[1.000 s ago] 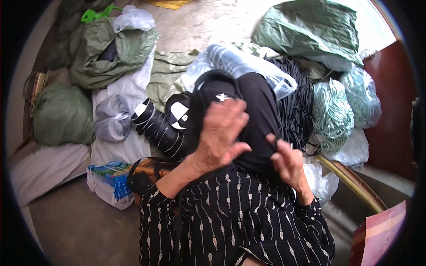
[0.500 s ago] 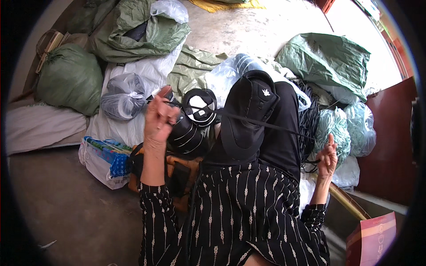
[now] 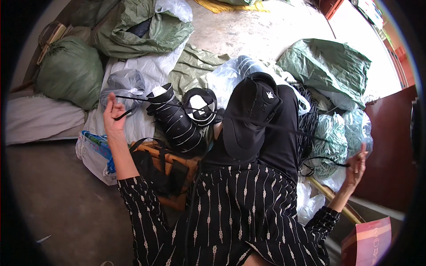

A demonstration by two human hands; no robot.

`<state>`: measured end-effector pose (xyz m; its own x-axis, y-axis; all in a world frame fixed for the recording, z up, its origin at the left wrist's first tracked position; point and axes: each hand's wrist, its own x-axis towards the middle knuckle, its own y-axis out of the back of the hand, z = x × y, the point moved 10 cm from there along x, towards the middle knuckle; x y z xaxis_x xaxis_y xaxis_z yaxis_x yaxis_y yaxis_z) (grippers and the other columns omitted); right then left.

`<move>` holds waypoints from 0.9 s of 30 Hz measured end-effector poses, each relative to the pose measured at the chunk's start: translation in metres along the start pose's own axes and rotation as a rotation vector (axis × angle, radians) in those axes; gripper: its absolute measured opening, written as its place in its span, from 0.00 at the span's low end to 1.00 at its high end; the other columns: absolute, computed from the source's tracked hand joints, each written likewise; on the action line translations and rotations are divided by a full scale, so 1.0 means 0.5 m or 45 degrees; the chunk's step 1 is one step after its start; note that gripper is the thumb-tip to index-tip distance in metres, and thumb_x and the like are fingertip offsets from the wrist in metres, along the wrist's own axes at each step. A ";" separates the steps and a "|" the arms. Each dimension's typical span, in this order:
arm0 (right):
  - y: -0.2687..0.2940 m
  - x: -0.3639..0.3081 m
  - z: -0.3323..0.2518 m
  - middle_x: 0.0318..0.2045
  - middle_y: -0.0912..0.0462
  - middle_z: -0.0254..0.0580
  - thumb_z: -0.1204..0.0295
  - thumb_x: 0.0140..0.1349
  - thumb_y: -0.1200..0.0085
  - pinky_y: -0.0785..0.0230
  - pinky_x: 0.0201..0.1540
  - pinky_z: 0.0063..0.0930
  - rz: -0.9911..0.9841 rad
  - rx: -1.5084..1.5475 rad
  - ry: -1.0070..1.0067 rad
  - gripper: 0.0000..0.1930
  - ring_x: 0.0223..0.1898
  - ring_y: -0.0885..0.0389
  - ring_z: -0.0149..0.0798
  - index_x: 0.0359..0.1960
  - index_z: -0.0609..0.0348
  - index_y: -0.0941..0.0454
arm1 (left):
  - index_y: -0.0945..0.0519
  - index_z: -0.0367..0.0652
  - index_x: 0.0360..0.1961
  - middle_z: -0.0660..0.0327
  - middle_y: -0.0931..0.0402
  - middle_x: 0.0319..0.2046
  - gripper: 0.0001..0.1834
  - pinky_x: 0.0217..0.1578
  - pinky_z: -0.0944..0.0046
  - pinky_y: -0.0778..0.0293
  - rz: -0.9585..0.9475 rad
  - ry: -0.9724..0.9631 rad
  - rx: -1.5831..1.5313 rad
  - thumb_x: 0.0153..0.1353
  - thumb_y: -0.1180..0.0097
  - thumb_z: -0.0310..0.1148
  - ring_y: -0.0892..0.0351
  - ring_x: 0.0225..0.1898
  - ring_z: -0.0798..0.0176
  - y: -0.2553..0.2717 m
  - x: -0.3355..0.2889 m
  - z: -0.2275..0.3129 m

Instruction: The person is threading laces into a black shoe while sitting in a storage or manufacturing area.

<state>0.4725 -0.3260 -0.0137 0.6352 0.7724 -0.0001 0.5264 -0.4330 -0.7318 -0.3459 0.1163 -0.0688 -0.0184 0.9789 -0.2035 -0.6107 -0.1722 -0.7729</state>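
A black shoe (image 3: 246, 128) lies on my lap, its toe pointing toward me. A black shoelace (image 3: 155, 101) stretches taut from my left hand (image 3: 114, 116), across to the shoe and on toward the right. My left hand is raised at the left with the lace pinched in its fingers. Out at the right, my right hand (image 3: 356, 168) is closed on the lace's other side, beside a bundle of pale green laces (image 3: 330, 142). Another black shoe with a white inside (image 3: 200, 107) stands left of the lap shoe, next to a stack of black shoe pieces (image 3: 177, 122).
Black laces (image 3: 307, 119) hang by my right knee. A brown wooden stool (image 3: 175, 164) carries a black strap at my left. Green sacks (image 3: 69, 73) and clear plastic bags (image 3: 126, 84) lie around. A dark red panel (image 3: 386, 146) and a pink box (image 3: 368, 241) are at the right.
My hands have spread farther apart, the left going outward to the left and the right outward to the right, with the lace drawn between them. The shoe stays on my lap.
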 end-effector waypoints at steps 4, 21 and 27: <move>-0.027 0.055 -0.058 0.40 0.18 0.40 0.71 0.70 0.61 0.54 0.14 0.12 -0.081 0.059 -0.063 0.19 0.09 0.48 0.16 0.60 0.62 0.37 | 0.27 0.41 0.50 0.64 0.22 0.46 0.13 0.26 0.73 0.32 -0.032 -0.018 -0.108 0.66 0.55 0.29 0.38 0.15 0.76 0.044 0.026 0.060; 0.702 -0.136 -0.240 0.40 0.17 0.41 0.71 0.68 0.59 0.38 0.14 0.11 1.185 -0.230 0.283 0.11 0.14 0.31 0.20 0.48 0.57 0.28 | 0.29 0.33 0.52 0.59 0.22 0.46 0.18 0.40 0.67 0.30 0.656 -0.679 0.214 0.63 0.54 0.30 0.27 0.34 0.71 0.324 -0.111 0.406; 0.452 -0.017 0.051 0.55 0.27 0.45 0.78 0.58 0.49 0.26 0.37 0.19 0.577 -0.573 -0.016 0.24 0.48 0.23 0.35 0.58 0.65 0.36 | 0.22 0.39 0.41 0.62 0.20 0.34 0.13 0.35 0.73 0.29 -0.026 -0.324 1.551 0.59 0.45 0.36 0.22 0.33 0.70 -0.028 -0.086 -0.032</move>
<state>0.5716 -0.4185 -0.1965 0.8454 0.4708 -0.2523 0.3946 -0.8688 -0.2991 -0.3240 0.0748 -0.0589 -0.0700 0.9971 0.0292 -0.9465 -0.0756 0.3138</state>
